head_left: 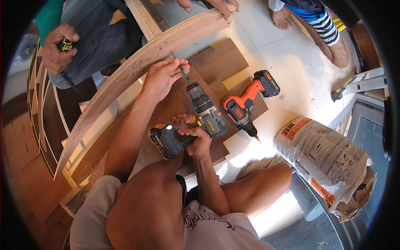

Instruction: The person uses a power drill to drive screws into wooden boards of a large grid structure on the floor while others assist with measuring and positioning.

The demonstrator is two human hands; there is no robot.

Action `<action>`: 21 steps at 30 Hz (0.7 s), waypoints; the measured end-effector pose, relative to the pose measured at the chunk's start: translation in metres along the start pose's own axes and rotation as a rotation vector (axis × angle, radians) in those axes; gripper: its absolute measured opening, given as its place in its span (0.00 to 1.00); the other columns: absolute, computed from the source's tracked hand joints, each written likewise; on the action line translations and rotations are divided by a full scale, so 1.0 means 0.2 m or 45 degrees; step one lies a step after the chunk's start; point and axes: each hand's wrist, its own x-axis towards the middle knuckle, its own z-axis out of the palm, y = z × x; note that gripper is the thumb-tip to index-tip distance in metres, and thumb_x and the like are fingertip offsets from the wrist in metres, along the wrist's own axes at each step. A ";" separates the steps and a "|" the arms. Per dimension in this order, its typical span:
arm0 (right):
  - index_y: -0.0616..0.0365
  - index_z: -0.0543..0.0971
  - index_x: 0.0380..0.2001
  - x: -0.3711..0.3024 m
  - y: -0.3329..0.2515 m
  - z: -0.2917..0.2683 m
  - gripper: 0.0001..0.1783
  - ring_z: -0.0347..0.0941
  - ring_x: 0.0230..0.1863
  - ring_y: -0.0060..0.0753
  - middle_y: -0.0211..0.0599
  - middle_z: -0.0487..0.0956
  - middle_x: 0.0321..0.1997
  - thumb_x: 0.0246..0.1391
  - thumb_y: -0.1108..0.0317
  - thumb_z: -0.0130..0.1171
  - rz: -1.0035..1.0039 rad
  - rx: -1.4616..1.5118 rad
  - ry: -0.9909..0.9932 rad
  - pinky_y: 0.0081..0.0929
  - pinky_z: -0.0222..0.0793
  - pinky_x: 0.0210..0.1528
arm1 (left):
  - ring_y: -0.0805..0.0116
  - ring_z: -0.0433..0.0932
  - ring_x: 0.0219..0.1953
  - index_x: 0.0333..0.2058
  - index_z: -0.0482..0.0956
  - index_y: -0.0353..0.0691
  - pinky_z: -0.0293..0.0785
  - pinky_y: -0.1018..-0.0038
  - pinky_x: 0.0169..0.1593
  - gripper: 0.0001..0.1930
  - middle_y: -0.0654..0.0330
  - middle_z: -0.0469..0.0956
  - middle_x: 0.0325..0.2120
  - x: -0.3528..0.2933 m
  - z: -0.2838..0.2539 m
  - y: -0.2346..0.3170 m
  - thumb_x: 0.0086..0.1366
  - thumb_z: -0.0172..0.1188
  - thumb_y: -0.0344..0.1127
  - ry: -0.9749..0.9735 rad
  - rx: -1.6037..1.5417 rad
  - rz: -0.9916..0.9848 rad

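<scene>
My right hand (197, 139) is wrapped round the handle of a grey-and-yellow cordless drill (206, 112), whose chuck points up toward a curved plywood board (137, 64). A green driver bit (185, 74) sticks out of the chuck. At its end my left hand (160, 79) is closed, thumb and fingers pinching what looks like a thin dark screw (173, 55). The screw's point is close to the board's face; whether it touches cannot be told. Handwriting and a few small dark spots mark the board.
An orange-and-black drill (241, 104) lies on brown boards (221, 62). A torn paper sack (325, 162) stands at right, near a metal ladder (362, 83). One co-worker's hand (60, 48) holds a tape measure; another hand (221, 6) rests on the board's far end. Another person's foot (282, 18) is beyond.
</scene>
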 end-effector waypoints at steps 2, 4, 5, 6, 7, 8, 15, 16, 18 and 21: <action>0.63 0.77 0.39 0.00 0.00 0.00 0.17 0.70 0.29 0.34 0.36 0.73 0.22 0.41 0.76 0.54 -0.007 -0.002 -0.001 0.41 0.65 0.65 | 0.57 0.82 0.53 0.48 0.80 0.27 0.78 0.59 0.64 0.13 0.48 0.81 0.50 0.00 0.01 0.00 0.79 0.53 0.32 -0.005 -0.002 -0.008; 0.63 0.77 0.39 0.01 0.00 0.00 0.17 0.70 0.29 0.34 0.36 0.73 0.22 0.42 0.76 0.54 -0.019 0.015 -0.030 0.41 0.65 0.65 | 0.57 0.82 0.54 0.48 0.80 0.27 0.78 0.59 0.64 0.13 0.48 0.81 0.50 -0.01 0.01 0.00 0.79 0.53 0.32 0.003 -0.001 -0.019; 0.63 0.77 0.39 0.00 0.00 0.00 0.17 0.70 0.29 0.34 0.36 0.73 0.22 0.42 0.76 0.54 -0.012 -0.004 -0.010 0.41 0.65 0.64 | 0.57 0.82 0.54 0.48 0.80 0.27 0.78 0.60 0.64 0.13 0.48 0.81 0.50 -0.01 0.02 0.01 0.79 0.53 0.33 0.007 0.000 -0.024; 0.64 0.77 0.39 0.00 -0.01 0.00 0.17 0.70 0.29 0.34 0.36 0.73 0.22 0.42 0.76 0.54 -0.005 -0.023 0.010 0.41 0.66 0.64 | 0.57 0.82 0.54 0.48 0.80 0.27 0.78 0.60 0.64 0.13 0.48 0.81 0.50 -0.01 0.02 0.01 0.79 0.53 0.33 -0.001 -0.004 -0.018; 0.64 0.77 0.40 -0.01 -0.01 0.00 0.17 0.70 0.28 0.33 0.36 0.73 0.22 0.42 0.77 0.54 0.003 -0.041 0.031 0.41 0.66 0.64 | 0.57 0.82 0.54 0.48 0.80 0.27 0.78 0.60 0.64 0.13 0.48 0.81 0.50 -0.02 0.01 0.00 0.79 0.53 0.33 -0.007 -0.008 -0.013; 0.64 0.77 0.40 -0.01 -0.01 0.00 0.17 0.70 0.29 0.33 0.36 0.73 0.22 0.42 0.76 0.54 0.008 -0.047 0.041 0.40 0.66 0.63 | 0.57 0.82 0.54 0.48 0.80 0.27 0.78 0.60 0.64 0.13 0.48 0.81 0.50 -0.02 0.01 0.00 0.79 0.53 0.33 -0.014 -0.013 -0.008; 0.63 0.78 0.39 -0.01 -0.02 0.01 0.17 0.70 0.29 0.33 0.36 0.73 0.22 0.42 0.76 0.55 0.022 -0.057 0.069 0.39 0.67 0.60 | 0.57 0.82 0.54 0.48 0.80 0.26 0.78 0.59 0.65 0.13 0.48 0.81 0.50 -0.01 0.02 0.00 0.79 0.54 0.33 0.004 -0.005 -0.016; 0.62 0.78 0.39 0.00 -0.01 0.01 0.17 0.70 0.28 0.33 0.36 0.73 0.22 0.42 0.76 0.55 0.012 -0.044 0.045 0.39 0.67 0.59 | 0.57 0.82 0.54 0.48 0.80 0.26 0.78 0.60 0.65 0.13 0.48 0.81 0.50 -0.01 0.01 0.00 0.79 0.54 0.32 0.000 -0.007 -0.016; 0.62 0.79 0.39 0.00 0.00 0.00 0.17 0.70 0.28 0.33 0.35 0.73 0.22 0.42 0.76 0.55 0.005 -0.027 0.031 0.40 0.67 0.58 | 0.57 0.82 0.54 0.48 0.80 0.26 0.78 0.60 0.64 0.13 0.47 0.81 0.50 -0.01 0.01 0.00 0.78 0.54 0.32 -0.002 -0.004 -0.014; 0.62 0.79 0.39 0.01 0.01 -0.01 0.17 0.69 0.28 0.33 0.35 0.72 0.22 0.41 0.76 0.55 -0.006 -0.016 -0.001 0.41 0.67 0.59 | 0.56 0.82 0.54 0.48 0.80 0.26 0.78 0.60 0.64 0.12 0.47 0.81 0.50 -0.01 0.02 0.00 0.78 0.54 0.32 0.007 0.002 -0.012</action>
